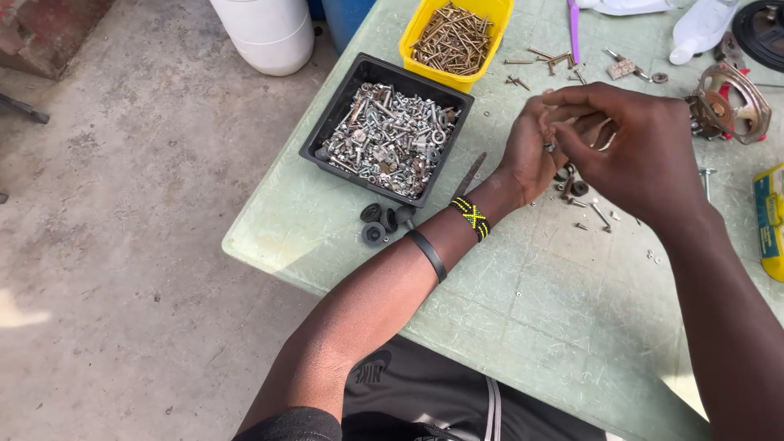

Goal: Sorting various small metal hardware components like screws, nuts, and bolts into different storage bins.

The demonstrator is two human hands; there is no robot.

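Two bare hands meet above the pale green table (pixel 523 327), and between them sits a small silvery piece of hardware (pixel 550 148), too small to tell whether it is a nut, a washer or a bolt head. The left hand (pixel 531 155), with a beaded black, yellow and green bracelet (pixel 472 217) and a plain black band (pixel 428 254) on the forearm, has its fingers curled in around the piece. The right hand (pixel 633 147) comes over from the other side and pinches at the same piece with thumb and fingertips, so both grips are narrow and closed on it. The piece is held just above the tabletop, not resting on it.

Under and just beside the hands lie loose screws and bolts (pixel 594 211), partly hidden by the right hand. Near the left wrist sit a few black rubber rings (pixel 377 224) and a dark flat metal strip (pixel 469 175).

Further off, left of the hands, a black square tray (pixel 327 122) is filled with silvery nuts, bolts and washers. Beyond it a yellow tub (pixel 425 67) holds brass-coloured screws. More screws (pixel 543 59) are scattered beside it, near a purple stick-like tool (pixel 574 31). To the far right stand a round metal part (pixel 729 102) and a white plastic bottle (pixel 698 33).
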